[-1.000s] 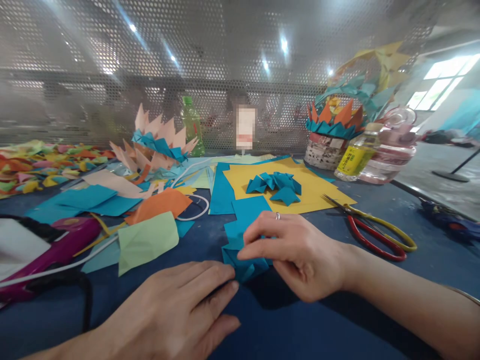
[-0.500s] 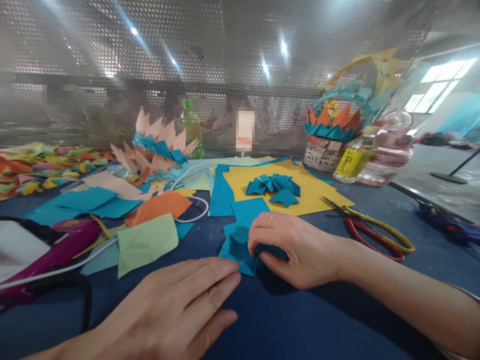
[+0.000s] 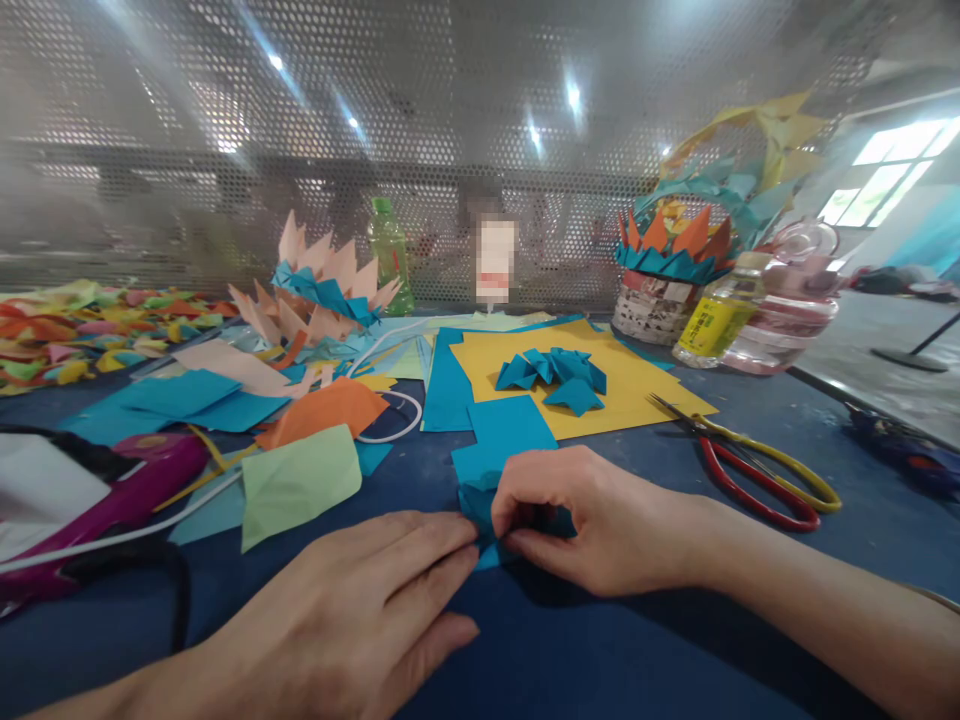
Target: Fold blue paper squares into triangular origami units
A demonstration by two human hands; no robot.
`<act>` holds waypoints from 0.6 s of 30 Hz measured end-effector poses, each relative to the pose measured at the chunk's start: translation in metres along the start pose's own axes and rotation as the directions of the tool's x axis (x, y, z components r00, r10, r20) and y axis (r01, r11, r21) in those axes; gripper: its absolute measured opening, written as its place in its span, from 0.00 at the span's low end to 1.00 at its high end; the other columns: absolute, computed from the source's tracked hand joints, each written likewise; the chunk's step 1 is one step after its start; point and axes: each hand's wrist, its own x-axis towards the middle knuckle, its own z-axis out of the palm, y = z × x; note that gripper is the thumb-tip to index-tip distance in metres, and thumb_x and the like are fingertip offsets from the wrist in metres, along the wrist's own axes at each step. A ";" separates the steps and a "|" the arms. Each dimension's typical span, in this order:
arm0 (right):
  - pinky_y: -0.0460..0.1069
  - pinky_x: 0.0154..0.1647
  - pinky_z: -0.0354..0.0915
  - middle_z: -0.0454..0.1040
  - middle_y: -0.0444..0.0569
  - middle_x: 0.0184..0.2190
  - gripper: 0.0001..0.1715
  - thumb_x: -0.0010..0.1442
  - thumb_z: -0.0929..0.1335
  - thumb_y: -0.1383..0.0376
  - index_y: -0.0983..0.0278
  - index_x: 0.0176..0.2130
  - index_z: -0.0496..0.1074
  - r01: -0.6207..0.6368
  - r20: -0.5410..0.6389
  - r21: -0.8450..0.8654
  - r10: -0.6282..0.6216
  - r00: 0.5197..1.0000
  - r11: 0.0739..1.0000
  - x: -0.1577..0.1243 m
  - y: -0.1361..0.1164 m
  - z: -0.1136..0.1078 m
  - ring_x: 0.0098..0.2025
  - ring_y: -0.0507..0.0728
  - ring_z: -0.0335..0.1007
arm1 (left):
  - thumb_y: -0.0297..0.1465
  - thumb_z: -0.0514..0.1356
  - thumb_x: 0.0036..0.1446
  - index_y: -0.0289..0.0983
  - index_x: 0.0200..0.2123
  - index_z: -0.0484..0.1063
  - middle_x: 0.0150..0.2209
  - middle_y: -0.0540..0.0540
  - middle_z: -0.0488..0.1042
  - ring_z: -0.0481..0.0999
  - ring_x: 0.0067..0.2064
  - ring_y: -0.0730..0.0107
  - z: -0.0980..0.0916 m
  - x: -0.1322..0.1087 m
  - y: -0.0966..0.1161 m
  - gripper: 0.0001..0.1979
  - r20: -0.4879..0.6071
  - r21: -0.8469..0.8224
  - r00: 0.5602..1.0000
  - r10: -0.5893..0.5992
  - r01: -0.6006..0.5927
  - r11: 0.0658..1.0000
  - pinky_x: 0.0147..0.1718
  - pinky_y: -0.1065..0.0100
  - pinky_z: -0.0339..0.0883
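Note:
A small piece of blue paper point(image 3: 477, 505) lies on the dark blue table between my hands, one side curled up. My right hand point(image 3: 577, 520) pinches its right edge between thumb and fingers, bending it over. My left hand point(image 3: 390, 590) lies flat, fingers stretched out, its fingertips touching the paper's left side. Just beyond is a flat blue paper square point(image 3: 511, 424). Folded blue paper pieces point(image 3: 555, 375) sit on a yellow sheet point(image 3: 637, 400) behind it. The underside of the held paper is hidden by my right hand.
Scissors point(image 3: 742, 465) with red and yellow handles lie at right. A purple glue gun point(image 3: 142, 500) with its white cord is at left, near a green paper piece point(image 3: 300, 485) and an orange one point(image 3: 326, 415). Bottles and paper crowns stand at the back before a perforated metal screen point(image 3: 435, 130).
My right hand has moved slightly down and curled the blue paper's edge over toward the left. My left hand has stayed nearly in place. The whole view has shifted slightly.

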 end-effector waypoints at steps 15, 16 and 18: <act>0.44 0.37 0.64 0.70 0.44 0.31 0.13 0.57 0.66 0.81 0.65 0.30 0.69 0.051 0.060 -0.004 -0.051 0.997 0.999 0.000 0.003 -0.003 0.35 0.51 0.67 | 0.30 0.47 0.72 0.38 0.53 0.74 0.50 0.48 0.80 0.80 0.51 0.68 0.003 -0.002 -0.003 0.17 0.064 -0.094 0.997 0.037 -0.031 0.995 0.55 0.70 0.72; 0.44 0.36 0.63 0.70 0.44 0.31 0.13 0.57 0.66 0.81 0.65 0.30 0.69 0.051 0.063 -0.014 -0.050 0.997 0.999 0.000 0.003 -0.003 0.35 0.51 0.67 | 0.31 0.49 0.71 0.39 0.54 0.74 0.51 0.48 0.80 0.81 0.50 0.67 0.004 -0.003 -0.003 0.17 0.073 -0.112 0.997 0.021 -0.013 0.994 0.54 0.69 0.73; 0.44 0.36 0.63 0.70 0.44 0.31 0.12 0.58 0.66 0.81 0.65 0.30 0.69 0.049 0.066 -0.031 -0.047 0.997 0.998 -0.001 0.002 -0.003 0.35 0.51 0.66 | 0.33 0.52 0.70 0.41 0.53 0.75 0.50 0.48 0.80 0.81 0.49 0.66 0.008 -0.005 -0.005 0.16 0.061 -0.112 0.998 -0.005 0.012 0.994 0.54 0.69 0.73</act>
